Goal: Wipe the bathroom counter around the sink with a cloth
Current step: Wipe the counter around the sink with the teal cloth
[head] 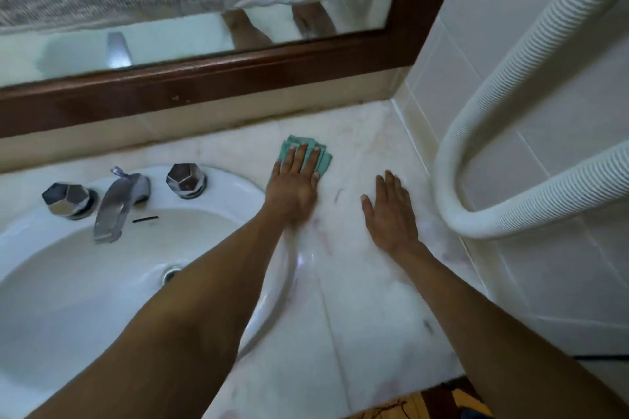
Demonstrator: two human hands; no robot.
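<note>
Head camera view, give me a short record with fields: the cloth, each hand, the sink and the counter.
cloth: folded teal cloth, flat on the counter behind the sink's right rim
left hand: left hand pressing flat on the cloth, fingers spread
right hand: right hand empty, palm down on the counter
sink: white oval basin with chrome faucet, two chrome knobs
counter: pale marble counter, faint pinkish marks

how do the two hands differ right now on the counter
The left hand presses flat on a folded green cloth close to the sink rim; the right hand lies on bare counter with nothing under it. The left hand sits further back toward the mirror; the right hand sits nearer the tiled side wall. Both are palm down with fingers extended.
</note>
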